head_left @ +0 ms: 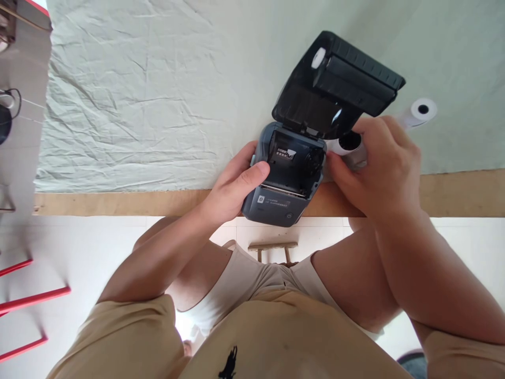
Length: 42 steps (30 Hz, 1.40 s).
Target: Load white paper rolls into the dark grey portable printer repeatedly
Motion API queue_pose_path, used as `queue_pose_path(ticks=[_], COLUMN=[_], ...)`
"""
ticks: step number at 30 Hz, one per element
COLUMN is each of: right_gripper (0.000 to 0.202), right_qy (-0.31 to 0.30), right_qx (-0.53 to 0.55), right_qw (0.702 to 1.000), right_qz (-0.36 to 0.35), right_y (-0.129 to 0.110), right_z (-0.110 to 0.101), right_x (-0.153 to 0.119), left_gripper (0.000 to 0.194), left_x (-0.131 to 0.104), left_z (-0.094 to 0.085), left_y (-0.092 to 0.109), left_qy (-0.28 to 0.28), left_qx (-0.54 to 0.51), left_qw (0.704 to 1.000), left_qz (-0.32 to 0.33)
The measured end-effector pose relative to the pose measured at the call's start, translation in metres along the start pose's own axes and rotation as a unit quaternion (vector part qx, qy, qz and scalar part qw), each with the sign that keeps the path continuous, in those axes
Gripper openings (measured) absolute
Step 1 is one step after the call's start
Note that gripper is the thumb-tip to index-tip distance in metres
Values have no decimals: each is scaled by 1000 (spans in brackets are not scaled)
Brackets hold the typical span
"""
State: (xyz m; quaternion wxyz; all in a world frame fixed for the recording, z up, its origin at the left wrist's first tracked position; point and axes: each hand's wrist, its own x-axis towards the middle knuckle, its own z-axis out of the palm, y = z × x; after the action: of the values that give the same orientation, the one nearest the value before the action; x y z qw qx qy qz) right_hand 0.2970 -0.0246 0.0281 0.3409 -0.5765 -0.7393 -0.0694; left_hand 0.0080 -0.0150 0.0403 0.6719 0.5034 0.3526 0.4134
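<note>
A dark label printer [276, 205] is held at the table's front edge, its black lid [335, 79] swung up and its inner bay showing no roll. My left hand [240, 184] grips the printer's left side, thumb over the rim. Beside the printer's right side, my right hand [374, 163] has its fingers wrapped round a white paper roll [357, 156] with a dark core. Part of that roll is hidden by the hand. Another white roll [424, 110] lies on the cloth just beyond my right hand.
A pale green wrinkled cloth [138, 95] covers the table, with a bare wooden strip [118, 204] along its front edge. Red bars [35, 300] stand at the lower left. A wooden stool [273, 246] shows between the person's legs. A dark cable [18, 102] is at the far left.
</note>
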Motion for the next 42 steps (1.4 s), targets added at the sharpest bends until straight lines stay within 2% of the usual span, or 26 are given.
queue_pose_path(ticks=[3,8,11,13,15,17,18,21,24,26,29,32,36,39,42], right_gripper=[62,49,57,60,50,38,33,33,40,35,24,24,14,21,28], right_qy=[-21,-5,11,41,90,147,150,116,80,57,39,42,75,108,107], right_qx=[14,27,77,139,191,208,208,260,310,293,287,268,134,130,165], right_qw=[999,999,997,989,977,967,966,956,947,954,957,961,985,979,973], right_qz=[31,-29,-28,1,23,9,-10,-66,-32,2,-23,-49,-82,-117,-120], right_y=[0,4,7,6,1,-6,-11,-27,-45,-53,-58,-55,-51,-51,-52], right_z=[-2,-3,-3,-5,-7,-11,-13,-16,-18,-19,-20,-18,-9,-2,0], right_x=[-3,-2,1,2,5,7,8,9,8,8,9,10,12,16,19], left_gripper=[63,63,67,69,68,63,61,57,58,66,71,64,51,48,48], left_x=[0,0,-1,-1,-1,-2,-2,-2,0,0,0,-2,-4,-4,-3], left_z=[-2,-3,-2,-1,1,2,2,0,-3,-5,-6,-4,-3,-4,-6], left_y=[-1,-1,-1,-1,0,1,1,1,0,0,0,-1,-1,0,1], left_qy=[-8,-12,-9,-6,-3,0,2,-2,-17,-20,-21,-23,-36,-31,-26], left_qx=[0,-5,-1,0,-1,-1,-2,-6,-2,6,14,6,-13,-7,-1], left_qw=[1000,1000,1000,1000,1000,1000,1000,1000,1000,1000,1000,1000,998,999,999], left_qz=[11,18,6,6,8,8,6,8,15,13,6,20,50,36,28])
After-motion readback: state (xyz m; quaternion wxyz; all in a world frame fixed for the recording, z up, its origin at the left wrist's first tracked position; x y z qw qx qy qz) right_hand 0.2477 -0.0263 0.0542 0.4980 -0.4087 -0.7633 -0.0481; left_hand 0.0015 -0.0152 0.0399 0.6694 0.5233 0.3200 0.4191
